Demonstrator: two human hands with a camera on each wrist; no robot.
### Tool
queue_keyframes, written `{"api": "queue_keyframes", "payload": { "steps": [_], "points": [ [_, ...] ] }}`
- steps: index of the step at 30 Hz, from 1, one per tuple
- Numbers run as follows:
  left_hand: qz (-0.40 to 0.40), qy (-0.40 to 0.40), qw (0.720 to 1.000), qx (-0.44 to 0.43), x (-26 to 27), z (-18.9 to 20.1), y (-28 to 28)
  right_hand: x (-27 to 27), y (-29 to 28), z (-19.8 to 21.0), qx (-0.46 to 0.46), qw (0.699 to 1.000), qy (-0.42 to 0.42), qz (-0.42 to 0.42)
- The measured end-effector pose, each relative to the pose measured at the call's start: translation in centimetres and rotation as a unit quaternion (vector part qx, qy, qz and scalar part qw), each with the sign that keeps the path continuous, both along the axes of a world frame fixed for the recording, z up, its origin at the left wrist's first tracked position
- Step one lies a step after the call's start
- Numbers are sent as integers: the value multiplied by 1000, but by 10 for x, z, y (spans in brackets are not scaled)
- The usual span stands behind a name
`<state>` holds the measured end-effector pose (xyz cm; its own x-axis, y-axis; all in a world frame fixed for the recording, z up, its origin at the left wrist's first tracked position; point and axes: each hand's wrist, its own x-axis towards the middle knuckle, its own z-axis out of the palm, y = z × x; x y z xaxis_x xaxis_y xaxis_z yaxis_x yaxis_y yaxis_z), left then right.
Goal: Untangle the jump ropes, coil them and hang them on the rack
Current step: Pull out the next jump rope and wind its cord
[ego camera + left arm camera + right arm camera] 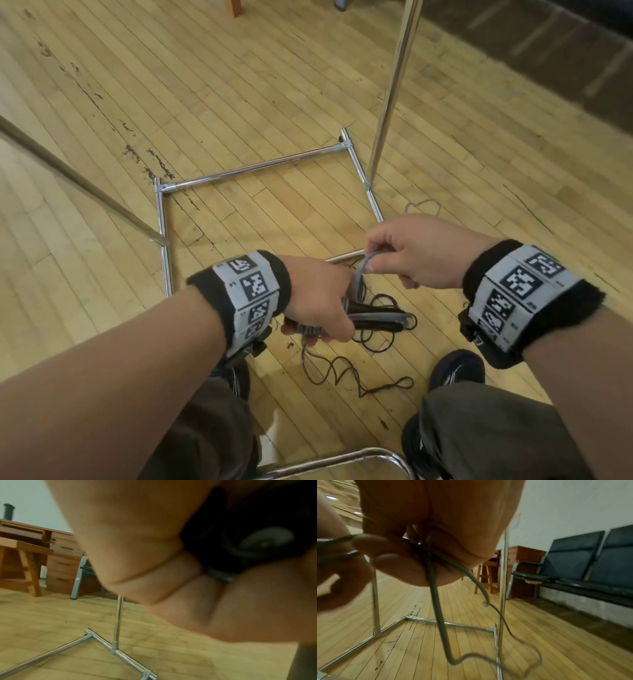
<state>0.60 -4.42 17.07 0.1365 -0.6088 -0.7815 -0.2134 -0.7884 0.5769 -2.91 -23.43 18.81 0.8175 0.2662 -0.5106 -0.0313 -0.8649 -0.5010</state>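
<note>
Standing over a chrome tubular garment rack (239, 169) on a pale wood-plank floor (239, 85), a person works both hands just above the rack's near base rail. The left hand (317, 301) is clenched around a bundle of jump-rope handles, grey and black (380, 317), whose ends project to the right of the fist. The right hand (419, 251) sits just beside and slightly above the left; its thumb and forefinger pinch a grey plastic jump-rope cord (436, 601) where it rises out of the left fist. In the right wrist view that grey cord hangs below the curled fingers (395, 561) and trails in loose curves to the floor beside the rack's right upright; a loop of it shows on the floor beyond the right hand in the head view. A thin dark cord (342, 373) lies in tangled loops on the floor directly below the hands, between the person's two dark shoes (which rope it belongs to cannot be told).
</note>
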Motion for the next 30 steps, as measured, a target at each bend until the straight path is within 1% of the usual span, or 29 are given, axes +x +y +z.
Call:
{"api": "queue_keyframes", "payload": {
  "steps": [2, 3, 4, 6, 8, 10, 12, 14, 17, 20, 22, 26, 30],
  "points": [
    [8, -36, 999, 22, -2, -8, -1, -1, 8, 6, -38, 998, -32, 34],
    [25, -49, 998, 24, -1, -10, 0, -2, 10, 9, -55, 996, -52, 46],
    [49, -62, 997, 23, 2, -12, 1, -3, 12, 12, -61, 995, -68, 48],
    [115, -94, 989, 19, 11, -15, 1, -6, 13, 16, -46, 995, -79, 34],
    [212, -117, 970, 7, 19, -16, 0, -8, 13, 17, -18, 997, -80, 15],
    [301, -119, 946, -28, 24, -15, -1, -9, 11, 14, 5, 997, -77, -18],
    [348, -111, 928, -72, 28, -14, -1, -8, 7, 8, 8, 996, -71, -47],
    [371, -70, 919, -113, 29, -14, 1, -9, 4, 4, 16, 996, -48, -78],
    [384, 23, 908, -168, 28, -13, 0, -11, 2, 2, 48, 990, -5, -136],
    [440, 85, 875, -182, 24, -10, -5, -10, 3, 2, 23, 990, -26, -137],
    [467, 83, 863, -172, 24, -9, -6, -9, 4, 1, 2, 989, -61, -132],
    [479, 64, 861, -160, 23, -5, -6, -9, 6, 1, -63, 986, -113, -108],
    [469, 59, 867, -158, 22, 0, -6, -9, 8, 1, -86, 983, -128, -95]
  ]
}}
